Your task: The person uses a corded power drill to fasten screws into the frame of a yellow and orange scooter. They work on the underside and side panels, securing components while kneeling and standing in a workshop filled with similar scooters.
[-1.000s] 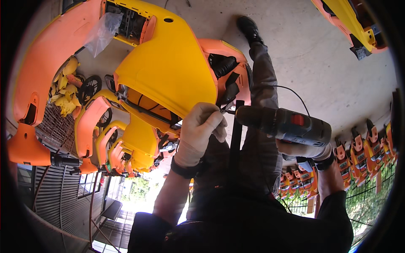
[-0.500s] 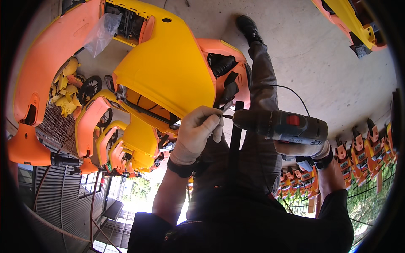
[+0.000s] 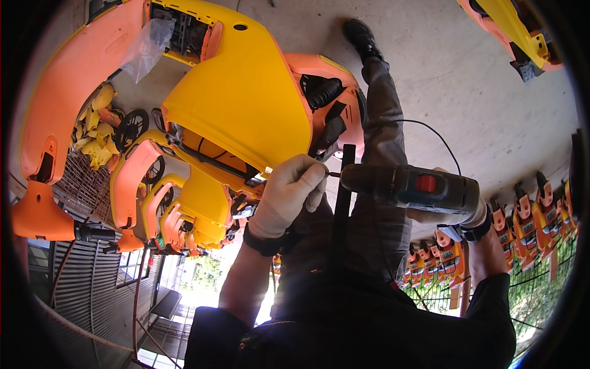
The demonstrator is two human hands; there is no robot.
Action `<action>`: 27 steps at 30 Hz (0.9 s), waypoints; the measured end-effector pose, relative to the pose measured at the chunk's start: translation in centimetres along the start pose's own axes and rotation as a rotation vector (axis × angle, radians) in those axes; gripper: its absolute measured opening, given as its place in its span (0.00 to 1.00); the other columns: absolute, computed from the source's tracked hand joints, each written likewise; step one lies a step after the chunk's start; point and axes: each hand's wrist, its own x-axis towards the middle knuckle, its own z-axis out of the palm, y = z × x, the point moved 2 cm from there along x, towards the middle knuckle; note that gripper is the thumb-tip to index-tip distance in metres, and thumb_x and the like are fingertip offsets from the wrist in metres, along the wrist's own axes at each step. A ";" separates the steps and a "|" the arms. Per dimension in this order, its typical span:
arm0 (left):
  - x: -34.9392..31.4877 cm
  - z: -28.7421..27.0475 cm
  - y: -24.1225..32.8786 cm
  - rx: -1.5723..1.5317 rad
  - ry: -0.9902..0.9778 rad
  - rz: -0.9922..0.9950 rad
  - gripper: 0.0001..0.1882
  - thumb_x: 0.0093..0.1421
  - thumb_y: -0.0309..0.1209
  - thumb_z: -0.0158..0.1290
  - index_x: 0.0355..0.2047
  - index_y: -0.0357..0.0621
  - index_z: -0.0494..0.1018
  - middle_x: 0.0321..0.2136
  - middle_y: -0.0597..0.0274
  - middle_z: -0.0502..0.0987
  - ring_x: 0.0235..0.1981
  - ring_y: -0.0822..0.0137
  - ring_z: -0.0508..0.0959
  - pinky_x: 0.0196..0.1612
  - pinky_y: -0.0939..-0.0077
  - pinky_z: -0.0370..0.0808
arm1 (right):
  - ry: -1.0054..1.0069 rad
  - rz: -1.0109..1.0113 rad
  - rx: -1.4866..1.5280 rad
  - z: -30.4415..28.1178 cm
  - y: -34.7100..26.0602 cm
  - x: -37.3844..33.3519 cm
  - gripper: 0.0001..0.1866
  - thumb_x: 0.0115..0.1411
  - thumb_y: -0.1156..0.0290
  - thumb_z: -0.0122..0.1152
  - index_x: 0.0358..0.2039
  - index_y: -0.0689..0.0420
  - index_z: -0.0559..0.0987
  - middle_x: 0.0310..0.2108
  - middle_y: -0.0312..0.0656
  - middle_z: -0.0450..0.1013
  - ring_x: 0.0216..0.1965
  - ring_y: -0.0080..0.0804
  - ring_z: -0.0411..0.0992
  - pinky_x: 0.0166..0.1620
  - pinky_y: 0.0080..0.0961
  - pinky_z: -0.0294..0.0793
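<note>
My right hand (image 3: 452, 216), in a pale glove, is wrapped round the handle of a dark cordless drill (image 3: 399, 186) with a red switch. The drill lies level across my legs, its nose facing left. A thin bit (image 3: 334, 174) sticks out of the nose. At the bit's tip my gloved left hand (image 3: 286, 190) is pinched together; whatever is between its fingertips is too small to name. Just beyond the left hand stands a big yellow body panel (image 3: 246, 92) of an orange and yellow bike. A black upright bar (image 3: 343, 203) shows below the drill nose.
A clear plastic bag (image 3: 147, 49) hangs on the bike's orange frame. More orange and yellow bikes (image 3: 203, 200) line up at left, near a wire basket (image 3: 83, 190) with yellow broken pieces. Another row of bikes (image 3: 528, 227) stands at right. A black cable (image 3: 439, 132) loops over the drill.
The drill and my right hand have shifted slightly to the right and down. My left hand stays pinched at the bit's tip, almost in the same place.
</note>
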 end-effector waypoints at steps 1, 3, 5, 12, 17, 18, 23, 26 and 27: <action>0.1 0.1 0.1 0.012 -0.001 -0.005 0.12 0.71 0.32 0.48 0.38 0.34 0.72 0.24 0.62 0.73 0.17 0.75 0.70 0.20 0.81 0.66 | -0.011 -0.035 -0.041 -0.1 0.0 0.1 0.20 0.44 0.75 0.75 0.40 0.56 0.81 0.31 0.34 0.79 0.29 0.24 0.77 0.34 0.22 0.78; 0.3 0.4 -0.1 -0.029 0.025 -0.028 0.12 0.71 0.33 0.48 0.38 0.34 0.72 0.24 0.63 0.73 0.17 0.75 0.70 0.21 0.81 0.67 | -0.030 -0.102 -0.126 -0.3 0.0 0.5 0.20 0.44 0.75 0.75 0.40 0.55 0.81 0.29 0.33 0.79 0.28 0.23 0.76 0.33 0.22 0.77; 0.6 1.1 -1.0 -0.137 0.099 -0.048 0.12 0.71 0.34 0.49 0.38 0.35 0.72 0.24 0.63 0.74 0.18 0.74 0.70 0.22 0.80 0.67 | -0.141 -0.010 -0.106 -0.9 0.3 1.0 0.22 0.46 0.76 0.75 0.44 0.58 0.80 0.31 0.35 0.78 0.30 0.23 0.75 0.35 0.23 0.76; 5.1 2.4 -6.2 -0.899 0.063 -0.007 0.12 0.72 0.36 0.50 0.41 0.37 0.73 0.31 0.63 0.75 0.29 0.73 0.74 0.33 0.80 0.73 | -0.202 0.296 0.056 -0.8 2.4 3.0 0.20 0.50 0.77 0.69 0.46 0.58 0.80 0.33 0.35 0.78 0.32 0.22 0.74 0.39 0.24 0.75; 8.5 2.6 -8.6 -1.123 0.075 0.086 0.10 0.72 0.29 0.46 0.48 0.37 0.71 0.35 0.61 0.75 0.35 0.71 0.75 0.39 0.79 0.75 | -0.190 0.359 0.151 -0.5 3.7 6.6 0.19 0.49 0.74 0.69 0.44 0.57 0.80 0.34 0.34 0.78 0.35 0.23 0.74 0.41 0.23 0.75; 9.0 2.5 -9.0 -1.144 0.097 0.085 0.09 0.72 0.27 0.45 0.48 0.36 0.71 0.36 0.58 0.74 0.35 0.70 0.75 0.41 0.78 0.75 | -0.194 0.346 0.146 -0.6 4.2 7.1 0.19 0.49 0.75 0.69 0.44 0.57 0.80 0.33 0.34 0.77 0.35 0.23 0.74 0.41 0.23 0.75; 11.1 2.0 -10.0 -1.199 0.215 0.097 0.10 0.71 0.22 0.43 0.51 0.37 0.69 0.40 0.56 0.76 0.38 0.67 0.76 0.46 0.73 0.78 | -0.266 0.350 0.203 -0.4 8.7 9.2 0.18 0.50 0.76 0.69 0.44 0.55 0.80 0.34 0.32 0.78 0.35 0.22 0.75 0.41 0.24 0.76; 11.9 1.5 -10.8 -1.173 0.202 0.123 0.11 0.70 0.23 0.44 0.52 0.37 0.68 0.42 0.55 0.76 0.40 0.67 0.77 0.46 0.73 0.78 | -0.282 0.421 0.317 0.3 8.9 10.7 0.17 0.50 0.78 0.67 0.42 0.57 0.81 0.31 0.33 0.77 0.31 0.21 0.73 0.37 0.22 0.75; 12.2 1.2 -11.2 -1.175 0.210 0.119 0.11 0.70 0.23 0.44 0.52 0.36 0.68 0.42 0.55 0.76 0.40 0.67 0.78 0.46 0.73 0.78 | -0.278 0.434 0.343 0.3 9.0 11.1 0.16 0.49 0.78 0.67 0.41 0.58 0.81 0.29 0.33 0.76 0.30 0.20 0.72 0.36 0.21 0.74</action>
